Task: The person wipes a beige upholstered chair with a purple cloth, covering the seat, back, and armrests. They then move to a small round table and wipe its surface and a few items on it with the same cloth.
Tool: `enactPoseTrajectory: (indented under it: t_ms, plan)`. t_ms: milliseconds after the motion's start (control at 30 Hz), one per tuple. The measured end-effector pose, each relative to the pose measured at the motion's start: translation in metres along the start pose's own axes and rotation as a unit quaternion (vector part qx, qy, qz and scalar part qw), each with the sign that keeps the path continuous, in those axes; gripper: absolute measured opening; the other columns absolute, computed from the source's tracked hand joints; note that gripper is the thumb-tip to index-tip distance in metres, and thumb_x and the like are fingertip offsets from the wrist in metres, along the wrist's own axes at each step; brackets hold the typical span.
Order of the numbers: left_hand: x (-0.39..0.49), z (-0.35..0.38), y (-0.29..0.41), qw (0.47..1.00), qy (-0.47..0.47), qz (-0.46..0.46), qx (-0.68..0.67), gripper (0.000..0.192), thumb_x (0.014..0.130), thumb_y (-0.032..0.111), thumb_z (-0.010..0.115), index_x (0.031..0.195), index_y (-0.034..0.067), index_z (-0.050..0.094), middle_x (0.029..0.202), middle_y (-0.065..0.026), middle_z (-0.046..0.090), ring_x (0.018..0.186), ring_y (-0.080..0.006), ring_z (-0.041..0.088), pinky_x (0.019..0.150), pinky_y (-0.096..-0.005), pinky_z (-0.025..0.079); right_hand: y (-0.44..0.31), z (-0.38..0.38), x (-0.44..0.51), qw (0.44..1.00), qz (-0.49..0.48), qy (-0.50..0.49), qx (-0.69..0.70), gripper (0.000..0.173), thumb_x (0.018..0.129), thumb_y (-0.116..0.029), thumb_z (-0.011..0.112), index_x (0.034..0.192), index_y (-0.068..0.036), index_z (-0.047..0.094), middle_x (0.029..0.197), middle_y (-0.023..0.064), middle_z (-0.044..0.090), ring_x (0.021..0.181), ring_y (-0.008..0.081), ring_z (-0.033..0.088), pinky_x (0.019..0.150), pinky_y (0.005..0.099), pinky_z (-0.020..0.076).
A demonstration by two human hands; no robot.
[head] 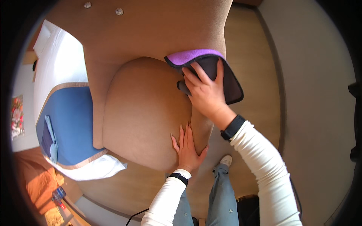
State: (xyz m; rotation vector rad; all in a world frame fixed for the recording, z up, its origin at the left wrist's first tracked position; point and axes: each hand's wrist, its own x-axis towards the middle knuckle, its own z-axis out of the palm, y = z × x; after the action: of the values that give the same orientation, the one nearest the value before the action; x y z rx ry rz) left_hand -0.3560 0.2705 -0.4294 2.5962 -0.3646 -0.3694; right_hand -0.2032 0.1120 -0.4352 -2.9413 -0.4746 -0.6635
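My right hand (pixel 208 91) is shut on a cleaning cloth (pixel 198 56) with a purple face and a dark, black-edged back, fingers spread over the dark side. Cloth and hand rest against the right armrest of a brown upholstered armchair (pixel 147 113), near its backrest. Below, at the seat's right front edge, my left hand (pixel 188 154) lies with its fingers apart, touching the seat and the inner side of the armrest, and holds nothing. Two clear, crystal-like buttons dot the backrest at the top left.
A bed or bench with a blue cover (pixel 70 124) and white sheet (pixel 68 62) stands left of the chair. Orange cloth (pixel 42 186) and a blue-capped item (pixel 58 193) are at the lower left. A grey wall (pixel 314 99) rises at the right, beyond the wooden floor (pixel 251 70).
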Motion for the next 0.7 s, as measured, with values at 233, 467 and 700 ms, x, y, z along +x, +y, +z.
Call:
enactPoseTrajectory:
  t_ms: [233,467,700]
  plan:
    - [-0.018,-0.066,-0.062,0.978,-0.026,0.197,0.055,0.080,0.087,0.044,0.063,0.148,0.004,0.029,0.149,-0.0145,0.035,0.142,-0.0375,0.022,0.113,-0.0633,0.004,-0.091,-0.087,-0.049,0.949,0.065,-0.304,0.051,0.053,0.074,-0.038,0.063,0.115,-0.005,0.066,0.129,0.0053,0.055,0.139,0.0225,0.032,0.113,0.0615,0.0166]
    - [0.005,-0.083,-0.117,0.973,-0.044,0.148,0.173,0.070,0.090,0.048,0.058,0.147,0.013,0.036,0.153,-0.0098,0.028,0.144,-0.0359,0.017,0.109,-0.0701,0.001,-0.008,-0.049,0.016,0.995,0.096,-0.038,-0.005,0.059,0.067,-0.032,0.074,0.123,-0.020,0.063,0.119,-0.0115,0.058,0.121,0.0118,0.043,0.112,0.0676,0.0145]
    - [0.006,-0.081,-0.110,0.965,-0.059,0.149,0.206,0.072,0.094,0.052,0.049,0.150,0.012,0.030,0.157,-0.0119,0.022,0.146,-0.0389,0.012,0.108,-0.0692,-0.004,-0.135,-0.086,-0.081,0.893,0.396,-0.084,0.196,0.075,0.060,-0.010,0.076,0.131,-0.026,0.058,0.154,0.0172,0.026,0.137,0.0514,0.025,0.108,0.0529,0.0367]
